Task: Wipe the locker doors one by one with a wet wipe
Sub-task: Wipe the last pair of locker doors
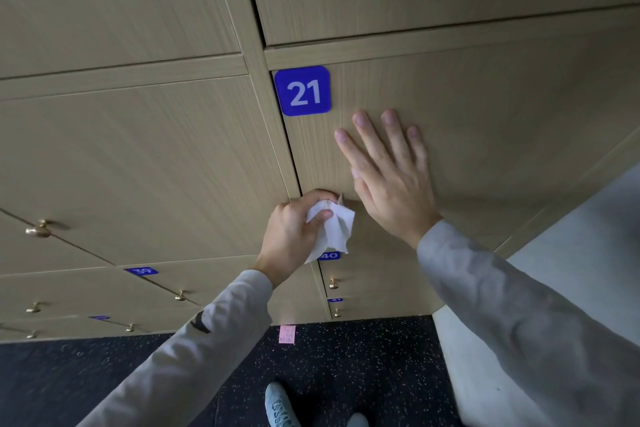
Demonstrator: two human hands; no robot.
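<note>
A wall of tan wood-grain lockers fills the head view. The locker door (pixel 485 121) with a blue tag reading 21 (pixel 303 91) is right of centre. My right hand (pixel 388 177) lies flat on this door with straight fingers spread, just below and right of the tag. My left hand (pixel 294 229) grips a crumpled white wet wipe (pixel 334 229) at the door's lower left edge, close to the gap beside the neighbouring door. The knob of door 21 is hidden, perhaps behind my left hand.
Lower doors carry blue tags 39 (pixel 142 270) and 40 (pixel 329 255) and small brass knobs (pixel 38 229). A pink note (pixel 287 334) lies on the dark speckled floor. A pale wall (pixel 571 274) ends the locker row at right. My shoes (pixel 278 406) show at the bottom.
</note>
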